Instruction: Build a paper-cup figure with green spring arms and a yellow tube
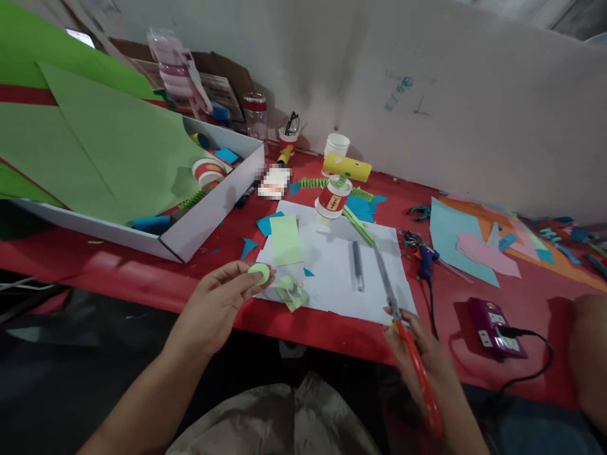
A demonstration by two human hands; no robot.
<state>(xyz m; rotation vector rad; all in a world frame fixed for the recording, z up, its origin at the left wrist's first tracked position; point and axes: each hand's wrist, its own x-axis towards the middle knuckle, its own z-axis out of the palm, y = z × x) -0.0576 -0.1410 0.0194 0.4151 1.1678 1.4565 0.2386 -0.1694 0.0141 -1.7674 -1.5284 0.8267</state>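
The left hand [215,306] is pinching a small light-green paper disc [258,272] between thumb and fingers, holding it flat over the near edge of the red desk [142,278], probably to keep it clear of the scraps. The right hand [427,360] is wrapping closed around the red-handled scissors [403,316], whose blades are lying shut on the white paper sheet [332,265], the long axis pointing away and slightly left.
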